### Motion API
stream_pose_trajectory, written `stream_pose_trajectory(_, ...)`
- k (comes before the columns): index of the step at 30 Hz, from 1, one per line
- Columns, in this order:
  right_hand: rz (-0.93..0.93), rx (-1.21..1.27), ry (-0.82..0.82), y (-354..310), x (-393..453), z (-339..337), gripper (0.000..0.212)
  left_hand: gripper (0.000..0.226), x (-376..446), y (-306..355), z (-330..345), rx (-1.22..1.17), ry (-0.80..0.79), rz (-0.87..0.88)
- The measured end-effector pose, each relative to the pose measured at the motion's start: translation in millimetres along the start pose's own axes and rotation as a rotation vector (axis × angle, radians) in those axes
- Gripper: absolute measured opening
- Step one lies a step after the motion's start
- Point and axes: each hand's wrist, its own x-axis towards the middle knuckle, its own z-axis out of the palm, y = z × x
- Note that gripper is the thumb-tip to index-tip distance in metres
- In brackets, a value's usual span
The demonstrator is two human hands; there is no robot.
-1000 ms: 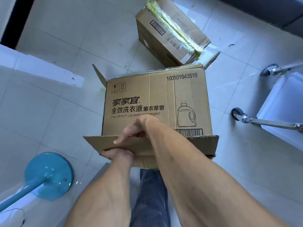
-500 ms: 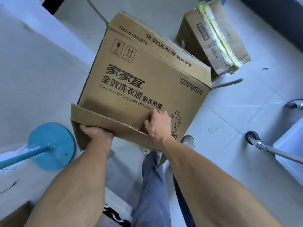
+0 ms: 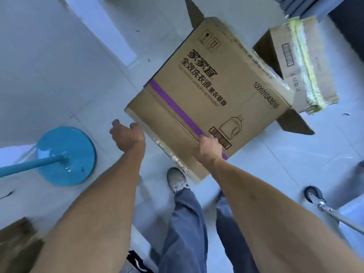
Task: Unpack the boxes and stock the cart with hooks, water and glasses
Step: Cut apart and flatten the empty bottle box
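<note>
A large brown detergent carton (image 3: 216,91) with black print and a purple stripe lies tipped over on the floor in front of me, its flaps sticking out at the far end and right side. My right hand (image 3: 208,148) grips its near edge by the barcode. My left hand (image 3: 128,134) is open, fingers spread, at the carton's near left corner, just touching or just off it. A second, smaller carton (image 3: 299,62) sealed with yellowish tape lies behind the first one at the upper right. The contents of both are hidden.
A blue round stand base (image 3: 67,154) with its pole sits on the floor at the left. A cart's caster wheel (image 3: 313,194) and metal leg show at the lower right. Another brown box corner (image 3: 15,245) is at the lower left. My legs and shoe are below.
The carton was turned over and away from me; its purple-striped face now shows. My left hand came off the bottom flap and opened. My right hand shifted to the near edge.
</note>
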Motion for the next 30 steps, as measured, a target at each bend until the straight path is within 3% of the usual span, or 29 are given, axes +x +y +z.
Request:
stream_pose_trajectory(4,-0.016,-0.133,0.204,10.7,33.7,-27.1,0.029,0.051,-8.6,14.0,21.7,0.102,-0.048,0.204)
stream_pose_trajectory(9,0.031,-0.231,0.078,39.0,75.8,-69.6,0.036,0.048,-45.4,46.3,67.8,0.175,-0.141,0.315)
stream_pose_trajectory(13,0.021,-0.348,-0.114,74.9,97.7,-89.2,0.052,0.044,-78.5,67.2,116.5,0.166,-0.232,0.398)
stream_pose_trajectory(16,-0.098,-0.455,-0.148,101.7,106.3,-94.2,0.062,0.042,-103.7,78.5,155.7,0.218,-0.324,0.428)
stream_pose_trajectory(22,-0.298,-0.586,-0.260,114.9,156.3,-110.0,0.102,0.070,-116.1,88.4,208.6,0.452,-0.641,0.348)
stream_pose_trajectory(30,-0.458,-0.927,-0.258,87.8,235.9,-119.0,0.144,0.081,-31.8,98.9,236.1,0.515,-0.668,0.293)
